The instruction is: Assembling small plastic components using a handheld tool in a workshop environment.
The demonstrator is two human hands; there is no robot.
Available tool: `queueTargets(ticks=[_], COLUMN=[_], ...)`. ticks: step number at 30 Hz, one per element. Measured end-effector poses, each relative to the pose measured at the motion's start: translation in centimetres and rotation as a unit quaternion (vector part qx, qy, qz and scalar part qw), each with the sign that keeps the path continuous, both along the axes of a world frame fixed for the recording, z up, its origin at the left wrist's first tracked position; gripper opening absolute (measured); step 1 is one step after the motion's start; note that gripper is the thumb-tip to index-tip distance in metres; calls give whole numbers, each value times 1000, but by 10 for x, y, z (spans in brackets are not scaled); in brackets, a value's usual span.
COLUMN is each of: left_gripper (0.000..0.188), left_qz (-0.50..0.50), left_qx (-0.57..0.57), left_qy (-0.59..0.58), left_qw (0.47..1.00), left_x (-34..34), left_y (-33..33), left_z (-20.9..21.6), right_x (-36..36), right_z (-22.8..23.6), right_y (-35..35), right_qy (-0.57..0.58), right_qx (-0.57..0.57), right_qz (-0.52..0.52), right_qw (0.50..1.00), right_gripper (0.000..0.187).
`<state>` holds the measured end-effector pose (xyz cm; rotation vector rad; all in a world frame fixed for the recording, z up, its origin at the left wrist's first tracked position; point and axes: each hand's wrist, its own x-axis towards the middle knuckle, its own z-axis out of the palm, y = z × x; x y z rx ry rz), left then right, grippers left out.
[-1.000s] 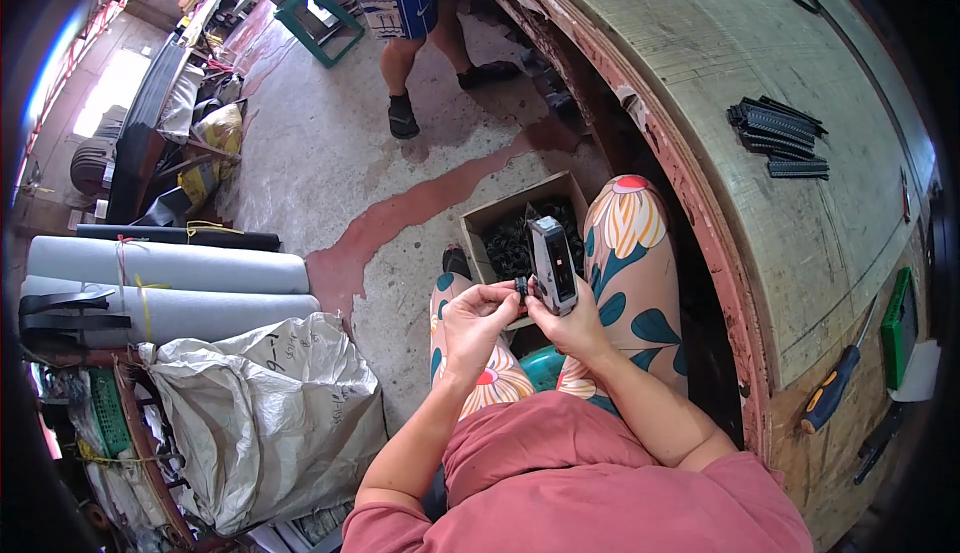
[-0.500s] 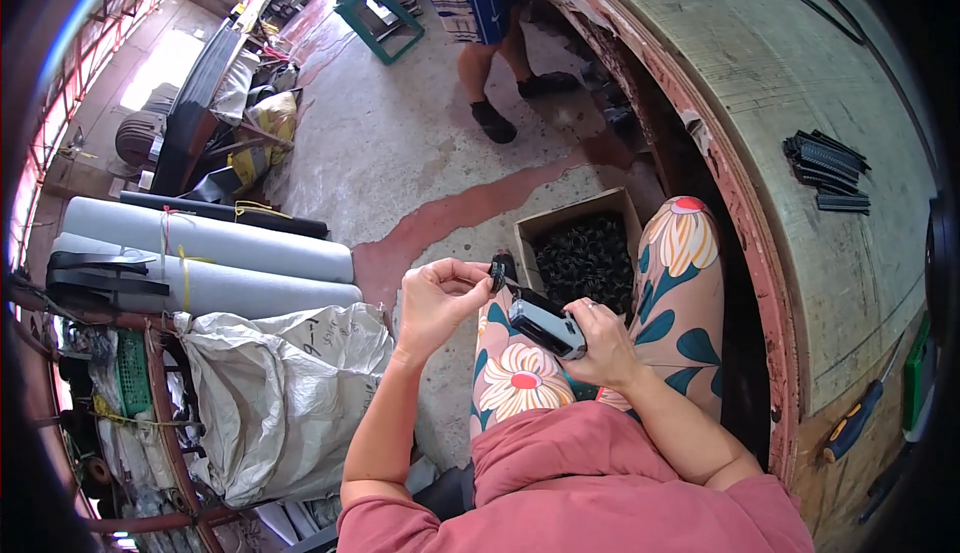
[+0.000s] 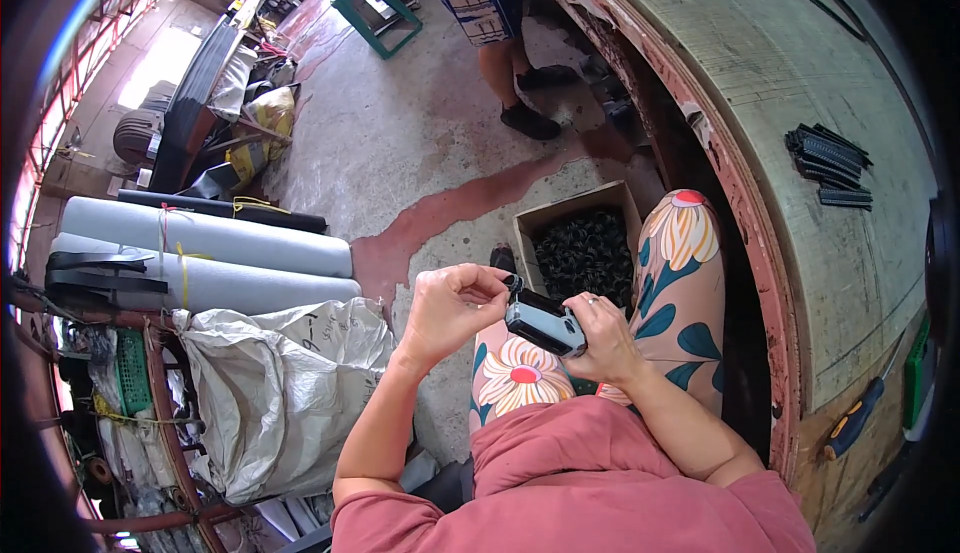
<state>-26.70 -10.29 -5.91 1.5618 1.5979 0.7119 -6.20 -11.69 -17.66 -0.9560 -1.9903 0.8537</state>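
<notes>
My right hand [image 3: 608, 341] is wrapped around a grey-and-black hand stapler [image 3: 542, 327], held above my lap. Between the thumb and fingers of my left hand [image 3: 448, 311] is a small black strip [image 3: 513, 283], bent over, at the stapler's front end. Whether the strip sits between the stapler's jaws I cannot tell. Just beyond my hands stands a cardboard box [image 3: 532, 271] holding many small curled black pieces [image 3: 582, 253]. A bundle of flat black ridged strips [image 3: 828, 161] lies on the wooden tabletop to the right.
The wooden table [image 3: 770, 73] with its worn red edge runs along my right, a screwdriver [image 3: 853, 418] near its close end. Grey rolls [image 3: 210, 243] and a white sack [image 3: 285, 393] lie at left. Another person [image 3: 495, 43] stands ahead, near a green stool [image 3: 375, 18].
My left hand has moved slightly right, bringing the black strip against the stapler's front end. The stapler has shifted slightly left. The other person has stepped to the right.
</notes>
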Motion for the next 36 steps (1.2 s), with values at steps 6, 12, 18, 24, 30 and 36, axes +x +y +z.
queueTargets(ticks=[6, 12, 18, 24, 30, 36], left_gripper=[8, 10, 22, 54, 60, 76], left_qz=[-31, -47, 72, 248, 148, 135], left_qx=[19, 37, 19, -176, -278, -233], left_qy=[4, 3, -166, -383, -597, -719], left_qw=[999, 998, 983, 872, 738, 641], left_x=[0, 0, 5, 19, 98, 114], left_y=[1, 3, 5, -15, -72, -53], left_z=[0, 1, 0, -113, -173, -140], right_x=[1, 1, 3, -3, 4, 0], right_z=[0, 1, 3, 20, 48, 29], right_y=[-1, 1, -4, -24, -36, -26], right_qy=[3, 6, 62, 202, 336, 327], right_qx=[8, 7, -68, -319, -352, -331], right_qz=[-6, -2, 6, 31, 61, 8], right_qw=[1000, 1000, 996, 925, 872, 885], right_gripper=[51, 50, 39, 25, 30, 24])
